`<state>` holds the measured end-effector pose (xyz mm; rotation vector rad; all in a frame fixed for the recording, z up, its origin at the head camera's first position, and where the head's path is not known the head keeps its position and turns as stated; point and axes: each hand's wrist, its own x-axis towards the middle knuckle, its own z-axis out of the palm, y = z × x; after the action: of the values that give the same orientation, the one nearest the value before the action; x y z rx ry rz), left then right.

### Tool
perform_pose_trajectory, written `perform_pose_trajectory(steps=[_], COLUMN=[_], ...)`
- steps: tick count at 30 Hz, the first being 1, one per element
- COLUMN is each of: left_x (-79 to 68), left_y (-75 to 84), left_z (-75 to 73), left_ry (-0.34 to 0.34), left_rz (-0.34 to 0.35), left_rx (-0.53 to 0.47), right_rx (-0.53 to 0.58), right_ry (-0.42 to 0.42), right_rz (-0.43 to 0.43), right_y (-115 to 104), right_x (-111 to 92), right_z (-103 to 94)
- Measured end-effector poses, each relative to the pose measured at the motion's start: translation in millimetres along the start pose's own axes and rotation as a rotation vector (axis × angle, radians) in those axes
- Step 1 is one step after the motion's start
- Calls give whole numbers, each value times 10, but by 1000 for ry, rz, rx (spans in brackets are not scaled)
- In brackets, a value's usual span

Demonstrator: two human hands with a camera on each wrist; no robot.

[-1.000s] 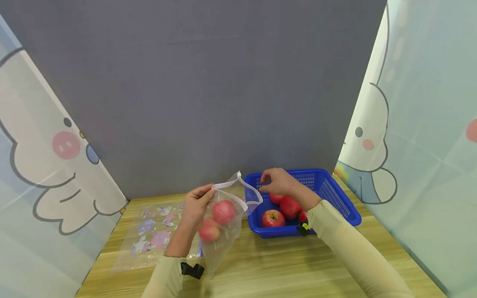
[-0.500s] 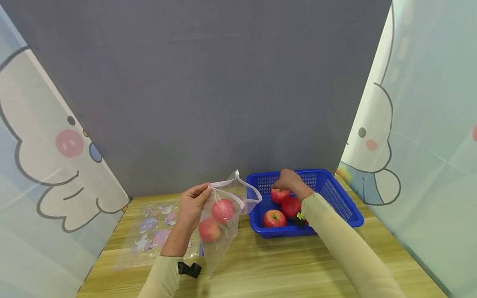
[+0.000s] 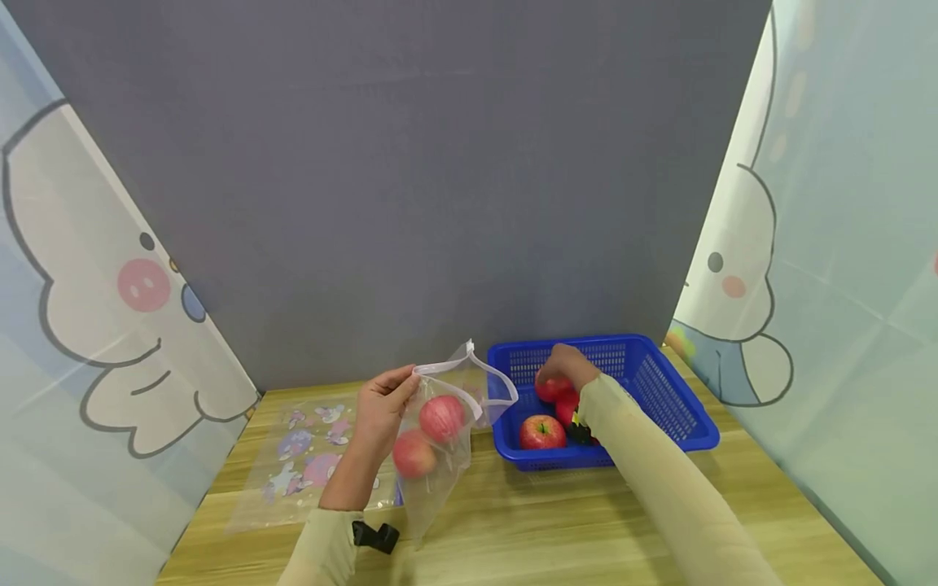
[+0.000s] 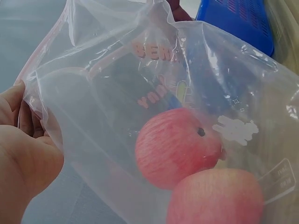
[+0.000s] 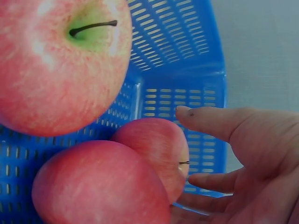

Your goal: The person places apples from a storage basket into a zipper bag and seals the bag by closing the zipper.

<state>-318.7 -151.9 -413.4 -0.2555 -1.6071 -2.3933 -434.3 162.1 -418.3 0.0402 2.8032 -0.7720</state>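
Note:
My left hand [image 3: 381, 407] pinches the white zip rim of a clear zip bag [image 3: 438, 500], whose mouth gapes toward the right. Two red apples lie in the bag, an upper apple [image 4: 170, 144] and a lower apple [image 4: 215, 198]. Over the blue basket [image 3: 670, 395], my right hand [image 3: 567, 366] reaches down to the rear apple [image 5: 156, 144]. In the right wrist view its fingers [image 5: 215, 182] lie loosely beside that apple, while the thumb stays apart above it. A nearer apple [image 5: 103, 186] and a front apple [image 3: 542, 432] share the basket.
A flat clear bag with printed cartoon figures [image 3: 318, 468] lies on the wooden table [image 3: 557, 529] at the left. A grey panel [image 3: 440, 203] rises behind the table. Curtains with cartoon prints [image 3: 843, 325] hang on both sides.
My right hand has left the bag's rim, moved right and dropped into the basket beside the rear apple. The left hand has kept its hold on the bag.

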Motion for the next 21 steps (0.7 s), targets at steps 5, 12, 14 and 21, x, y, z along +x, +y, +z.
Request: perform_pose_trajectory(steps=[5, 12, 14, 21], left_x=[-14, -28, -34, -39], left_y=[-25, -45, -48, -54], left_z=[-4, -6, -6, -8], left_ry=[6, 3, 3, 9], left_rz=[-2, -1, -4, 3], left_rx=[11, -28, -33, -45], right_rx=[-81, -103, -101, -125], right_ry=[-7, -44, -51, -28], right_rz=[34, 95, 97, 85], right_y=[1, 26, 35, 10], right_x=[72, 193, 220, 227], right_z=[67, 133, 156, 189])
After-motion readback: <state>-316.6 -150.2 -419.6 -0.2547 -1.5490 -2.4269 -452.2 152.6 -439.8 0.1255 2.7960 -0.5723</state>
